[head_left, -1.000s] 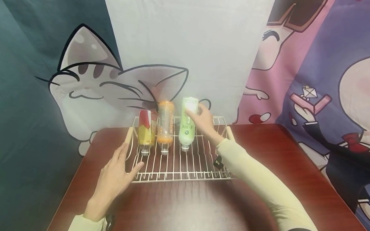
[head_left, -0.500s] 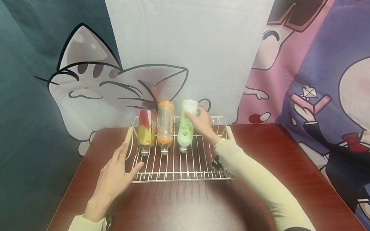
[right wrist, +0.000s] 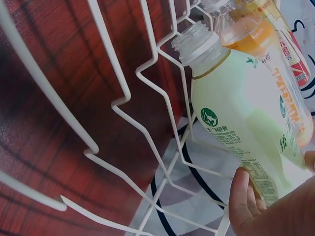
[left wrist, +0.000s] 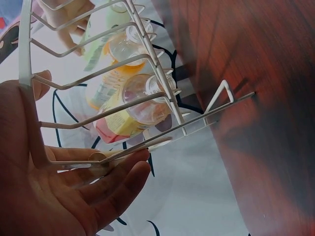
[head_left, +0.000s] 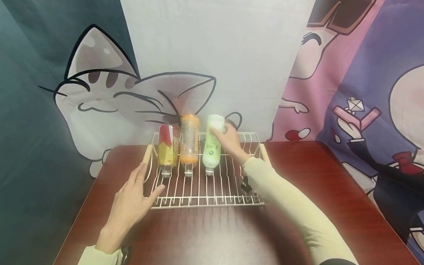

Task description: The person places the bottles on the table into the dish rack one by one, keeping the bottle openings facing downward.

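Observation:
In the head view, my right hand (head_left: 229, 139) grips a pale green plastic bottle (head_left: 211, 154) near its base, with the thumb across its front. The bottle leans neck down on the white wire rack (head_left: 209, 206); its bare threaded neck (right wrist: 197, 44) shows in the right wrist view. Left of it, an orange-labelled bottle (head_left: 189, 141) and a red-and-yellow bottle (head_left: 167, 150) also lean neck down. My left hand (head_left: 130, 201) rests at the rack's left front corner, fingers extended along the outer side and thumb over the front wires.
The rack stands near the back of a reddish-brown table (head_left: 208, 241). Cream handles, one a right handle (head_left: 265, 154), sit at its sides. A small black item (head_left: 246, 185) is by its right part. Behind hangs a cartoon-printed cloth (head_left: 215, 50).
My right hand has brought the green bottle slightly left and down, closer to the orange one. My left hand and the other two bottles stay where they were.

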A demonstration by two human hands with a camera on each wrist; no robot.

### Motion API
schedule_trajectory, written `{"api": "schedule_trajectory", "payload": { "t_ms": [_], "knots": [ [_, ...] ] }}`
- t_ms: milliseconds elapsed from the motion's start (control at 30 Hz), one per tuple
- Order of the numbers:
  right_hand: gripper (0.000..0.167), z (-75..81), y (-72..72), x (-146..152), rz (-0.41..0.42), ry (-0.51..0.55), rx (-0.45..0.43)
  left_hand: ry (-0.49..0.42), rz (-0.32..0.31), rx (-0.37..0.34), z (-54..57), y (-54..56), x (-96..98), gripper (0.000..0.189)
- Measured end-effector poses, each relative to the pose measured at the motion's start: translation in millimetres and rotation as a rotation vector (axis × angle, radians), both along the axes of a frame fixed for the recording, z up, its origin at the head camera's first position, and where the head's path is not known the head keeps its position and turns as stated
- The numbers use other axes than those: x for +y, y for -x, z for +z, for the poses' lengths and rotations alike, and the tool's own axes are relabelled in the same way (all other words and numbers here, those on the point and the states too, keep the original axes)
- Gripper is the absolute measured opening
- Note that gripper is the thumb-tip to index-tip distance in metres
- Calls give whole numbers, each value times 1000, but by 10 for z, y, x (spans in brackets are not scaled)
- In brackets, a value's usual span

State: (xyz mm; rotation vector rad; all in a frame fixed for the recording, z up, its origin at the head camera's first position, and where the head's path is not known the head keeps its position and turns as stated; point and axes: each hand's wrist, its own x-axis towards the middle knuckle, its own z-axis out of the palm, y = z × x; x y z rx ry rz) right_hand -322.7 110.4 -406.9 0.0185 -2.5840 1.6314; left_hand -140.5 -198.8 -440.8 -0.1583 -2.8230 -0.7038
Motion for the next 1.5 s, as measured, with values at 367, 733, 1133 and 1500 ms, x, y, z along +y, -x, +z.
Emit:
{"api": "schedule_trajectory", "payload": {
  "t_ms": [367,733,1133,1500],
  "knots": [
    [74,-44,8,-37,28,-42,-14,5,1,-8,11,0,-2,95],
    [74,-14,16,-48,41,-113,-24,4,-1,-10,13,-1,-4,96],
    [85,-99,119,17,75,-135,8,7,-2,6,4,1,-8,95],
    [86,-56,26,4,79,-185,-20,13,-3,-2,-4,8,-6,95]
  ]
}}
